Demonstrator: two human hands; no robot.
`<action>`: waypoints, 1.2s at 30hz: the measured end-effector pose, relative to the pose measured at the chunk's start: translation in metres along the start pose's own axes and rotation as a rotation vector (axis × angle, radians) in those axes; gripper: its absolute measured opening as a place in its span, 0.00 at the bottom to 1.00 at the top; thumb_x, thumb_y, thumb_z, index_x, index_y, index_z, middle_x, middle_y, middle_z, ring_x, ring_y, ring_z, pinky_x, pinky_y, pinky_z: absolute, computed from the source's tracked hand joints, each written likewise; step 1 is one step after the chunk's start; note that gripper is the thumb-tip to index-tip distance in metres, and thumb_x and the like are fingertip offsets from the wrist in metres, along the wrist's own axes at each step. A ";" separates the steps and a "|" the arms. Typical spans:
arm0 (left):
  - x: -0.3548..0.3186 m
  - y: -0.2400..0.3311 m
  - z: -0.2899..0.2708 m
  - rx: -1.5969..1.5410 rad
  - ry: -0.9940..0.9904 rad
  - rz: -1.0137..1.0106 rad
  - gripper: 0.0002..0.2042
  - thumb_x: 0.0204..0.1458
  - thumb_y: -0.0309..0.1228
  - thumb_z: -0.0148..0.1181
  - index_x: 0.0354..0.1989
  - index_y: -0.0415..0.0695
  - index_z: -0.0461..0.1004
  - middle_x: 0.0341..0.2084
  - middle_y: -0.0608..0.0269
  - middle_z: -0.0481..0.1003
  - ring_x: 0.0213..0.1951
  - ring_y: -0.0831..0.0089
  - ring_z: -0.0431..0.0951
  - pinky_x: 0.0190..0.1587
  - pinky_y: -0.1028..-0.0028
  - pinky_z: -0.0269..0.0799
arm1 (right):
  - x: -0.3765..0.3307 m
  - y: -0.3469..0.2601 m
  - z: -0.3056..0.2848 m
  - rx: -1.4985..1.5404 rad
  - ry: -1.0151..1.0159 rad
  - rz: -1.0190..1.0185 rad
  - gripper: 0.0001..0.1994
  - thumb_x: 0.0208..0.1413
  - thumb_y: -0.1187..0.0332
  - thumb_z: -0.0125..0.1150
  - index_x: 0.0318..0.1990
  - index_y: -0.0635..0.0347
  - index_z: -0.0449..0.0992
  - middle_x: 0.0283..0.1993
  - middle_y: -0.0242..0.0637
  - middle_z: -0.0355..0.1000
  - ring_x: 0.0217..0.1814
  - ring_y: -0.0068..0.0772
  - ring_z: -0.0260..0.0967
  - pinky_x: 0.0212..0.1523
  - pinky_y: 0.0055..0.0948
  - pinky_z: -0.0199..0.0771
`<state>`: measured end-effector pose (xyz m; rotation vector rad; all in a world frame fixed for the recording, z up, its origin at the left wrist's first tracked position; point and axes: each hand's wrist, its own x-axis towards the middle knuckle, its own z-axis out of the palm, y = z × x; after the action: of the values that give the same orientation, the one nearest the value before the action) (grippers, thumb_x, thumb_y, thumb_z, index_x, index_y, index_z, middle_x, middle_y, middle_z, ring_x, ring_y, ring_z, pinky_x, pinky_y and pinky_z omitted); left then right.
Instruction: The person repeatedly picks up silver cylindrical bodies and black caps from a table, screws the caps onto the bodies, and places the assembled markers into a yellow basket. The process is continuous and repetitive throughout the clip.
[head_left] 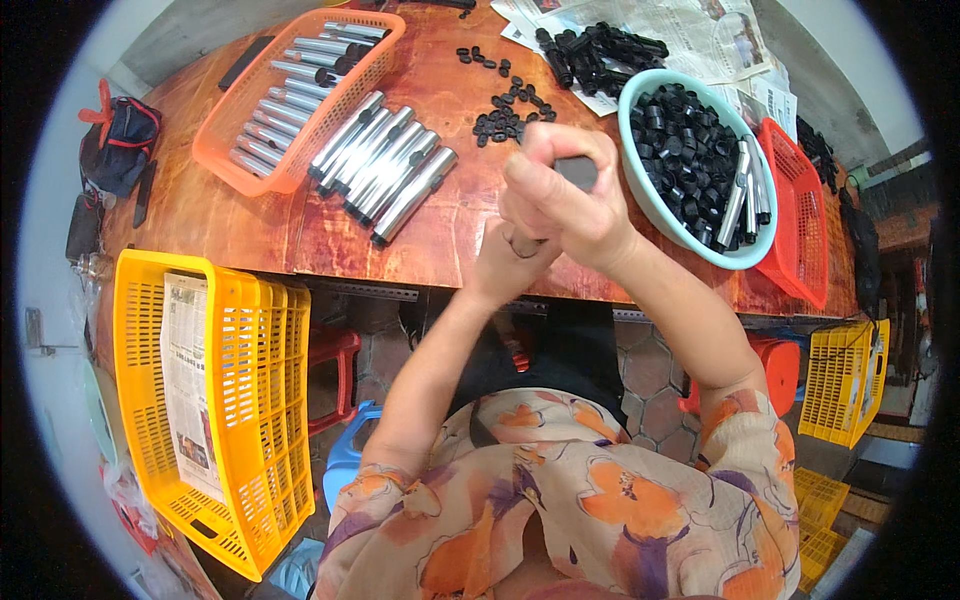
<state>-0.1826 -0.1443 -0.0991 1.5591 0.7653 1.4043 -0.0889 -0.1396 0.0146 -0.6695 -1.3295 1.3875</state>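
Grey at its visible end, a cylinder (577,173) was clasped in the right hand (590,222) and left hand (505,268) near the tabletop's (330,242) front edge; a slackened grip could have dropped it, scattering small black pieces (497,124).

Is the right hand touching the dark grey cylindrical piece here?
Touching. The head view shows the right hand closed around the dark grey cylindrical piece, whose end shows within the fist with skin directly against its side.
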 end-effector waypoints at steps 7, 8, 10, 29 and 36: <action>-0.013 -0.029 0.012 0.054 0.050 -0.092 0.10 0.41 0.26 0.68 0.21 0.38 0.70 0.11 0.68 0.65 0.15 0.82 0.61 0.19 0.75 0.57 | -0.007 0.001 -0.002 -0.134 0.186 -0.129 0.14 0.53 0.68 0.60 0.18 0.62 0.69 0.15 0.24 0.62 0.18 0.11 0.56 0.19 0.17 0.55; -0.003 -0.018 -0.002 -0.080 -0.125 -0.195 0.09 0.41 0.25 0.67 0.21 0.39 0.70 0.11 0.72 0.63 0.16 0.83 0.59 0.19 0.76 0.55 | -0.007 0.000 -0.004 -0.138 0.185 -0.100 0.14 0.54 0.68 0.60 0.18 0.62 0.69 0.15 0.24 0.62 0.18 0.11 0.56 0.20 0.17 0.55; 0.004 -0.013 -0.011 -0.204 -0.308 -0.304 0.09 0.43 0.25 0.67 0.20 0.40 0.70 0.12 0.78 0.58 0.17 0.86 0.55 0.19 0.78 0.52 | -0.004 0.002 -0.007 -0.076 0.132 -0.099 0.14 0.54 0.67 0.60 0.19 0.62 0.69 0.15 0.24 0.62 0.18 0.11 0.56 0.19 0.17 0.55; -0.010 -0.022 0.010 0.185 -0.019 -0.052 0.08 0.45 0.25 0.63 0.22 0.37 0.70 0.10 0.67 0.63 0.17 0.83 0.60 0.21 0.74 0.60 | -0.007 0.010 -0.010 -0.090 0.384 -0.238 0.16 0.53 0.66 0.62 0.17 0.60 0.67 0.14 0.21 0.59 0.16 0.09 0.52 0.16 0.17 0.49; 0.007 0.008 -0.012 0.394 -0.212 -0.112 0.17 0.46 0.39 0.66 0.35 0.38 0.72 0.19 0.57 0.72 0.22 0.73 0.72 0.28 0.73 0.69 | -0.008 -0.020 -0.028 0.262 0.352 -0.112 0.16 0.59 0.62 0.54 0.20 0.53 0.63 0.11 0.21 0.48 0.11 0.14 0.43 0.14 0.19 0.45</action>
<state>-0.1938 -0.1387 -0.0891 1.8970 1.0241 1.0261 -0.0555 -0.1409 0.0246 -0.6180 -0.8772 1.2573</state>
